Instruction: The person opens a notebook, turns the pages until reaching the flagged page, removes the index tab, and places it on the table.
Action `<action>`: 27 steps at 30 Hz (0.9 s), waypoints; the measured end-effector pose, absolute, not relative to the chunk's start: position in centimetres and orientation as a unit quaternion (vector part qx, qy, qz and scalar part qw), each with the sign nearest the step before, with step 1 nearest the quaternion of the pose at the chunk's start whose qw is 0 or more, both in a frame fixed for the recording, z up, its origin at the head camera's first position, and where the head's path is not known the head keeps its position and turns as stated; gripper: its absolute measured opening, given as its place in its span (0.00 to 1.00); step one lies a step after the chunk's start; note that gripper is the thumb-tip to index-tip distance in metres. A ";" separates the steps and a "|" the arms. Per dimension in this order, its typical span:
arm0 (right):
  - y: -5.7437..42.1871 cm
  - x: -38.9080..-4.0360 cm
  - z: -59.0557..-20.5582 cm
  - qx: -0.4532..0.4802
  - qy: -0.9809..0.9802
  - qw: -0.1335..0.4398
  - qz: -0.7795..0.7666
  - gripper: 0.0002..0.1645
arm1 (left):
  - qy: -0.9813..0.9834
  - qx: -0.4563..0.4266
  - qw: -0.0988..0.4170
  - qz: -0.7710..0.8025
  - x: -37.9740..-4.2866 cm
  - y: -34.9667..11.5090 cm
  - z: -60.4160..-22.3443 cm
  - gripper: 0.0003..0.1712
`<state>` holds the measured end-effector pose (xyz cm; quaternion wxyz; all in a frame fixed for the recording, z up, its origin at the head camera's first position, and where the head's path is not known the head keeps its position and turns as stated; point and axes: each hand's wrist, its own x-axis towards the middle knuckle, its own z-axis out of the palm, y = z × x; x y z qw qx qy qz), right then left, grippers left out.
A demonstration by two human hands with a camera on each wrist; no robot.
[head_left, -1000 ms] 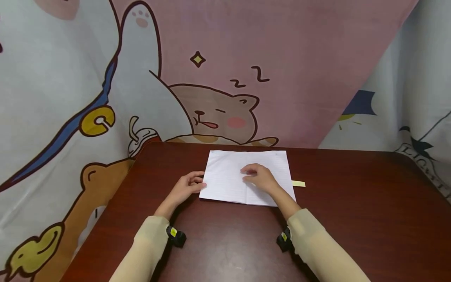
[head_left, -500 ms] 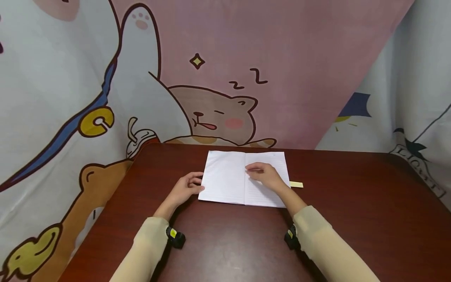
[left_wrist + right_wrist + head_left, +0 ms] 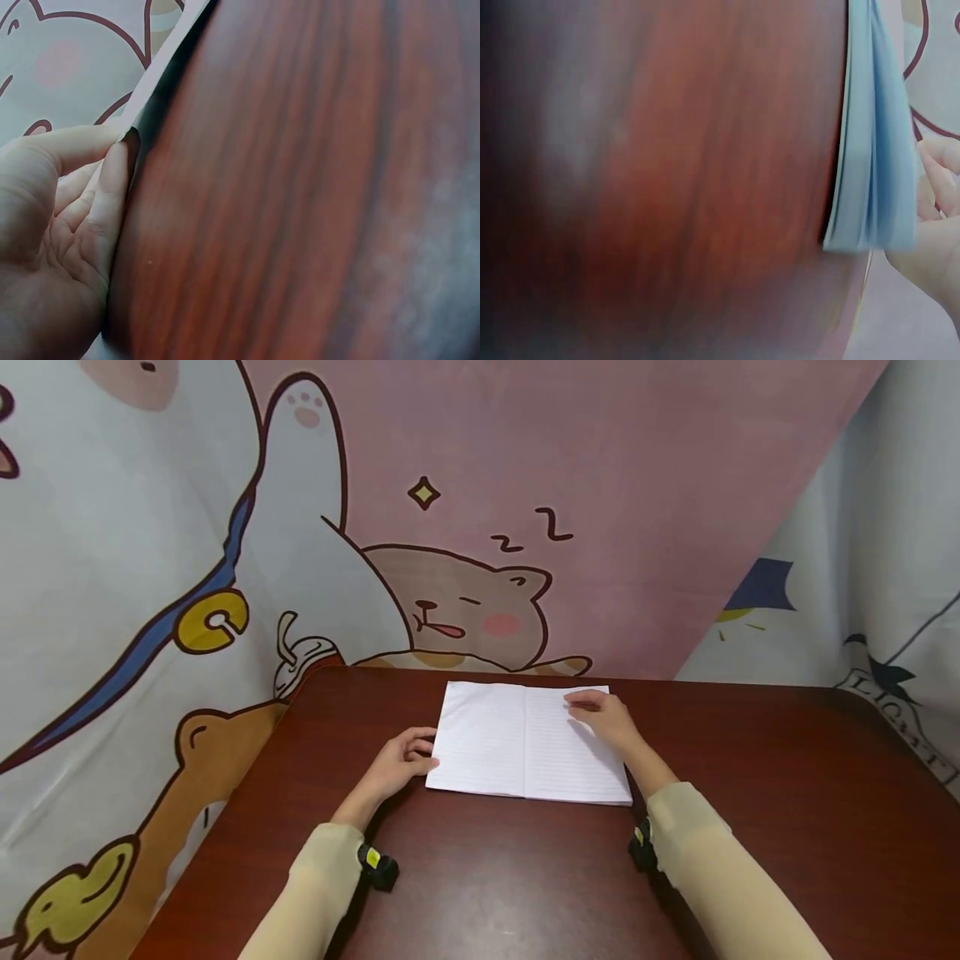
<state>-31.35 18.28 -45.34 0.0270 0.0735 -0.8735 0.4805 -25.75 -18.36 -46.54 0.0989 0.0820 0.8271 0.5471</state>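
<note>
An open notebook (image 3: 480,739) with lined white pages lies on the dark wooden table. My left hand (image 3: 393,766) is at its left edge. In the left wrist view, the thumb and fingers of that hand (image 3: 64,210) pinch the edge of the notebook (image 3: 161,67). Over the upper part of the right page is my right hand (image 3: 606,718), fingers extended toward the left and close over the paper. From the right wrist, the stacked page edges (image 3: 859,150) of the notebook show, with part of the right hand (image 3: 934,225) beyond them.
The reddish-brown table (image 3: 765,810) extends to both sides of the notebook. A printed cloth (image 3: 637,527) with cartoon animals hangs behind and to the left. Each wrist carries a small black camera (image 3: 381,868) near the sleeve cuff.
My right hand has moved from the middle fold across the right page toward its upper right. The yellow strip beside the notebook is now hidden by the right forearm. The left hand stays put.
</note>
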 end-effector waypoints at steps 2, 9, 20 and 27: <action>18.8 -31.5 -45.3 0.057 -0.876 0.021 0.478 0.18 | 0.826 0.080 0.103 0.548 -25.7 -18.3 -46.3 0.32; 20.5 -32.1 -45.4 0.016 -0.883 0.019 0.469 0.18 | 0.828 0.080 0.113 0.543 -24.5 -17.5 -43.6 0.31; 22.6 -33.0 -46.2 -0.005 -0.904 0.002 0.428 0.22 | 0.835 0.069 0.098 0.537 -25.9 -18.1 -46.4 0.31; 24.0 -33.2 -46.2 0.036 -0.907 -0.001 0.421 0.27 | 0.837 0.074 0.095 0.533 -25.7 -18.3 -46.7 0.30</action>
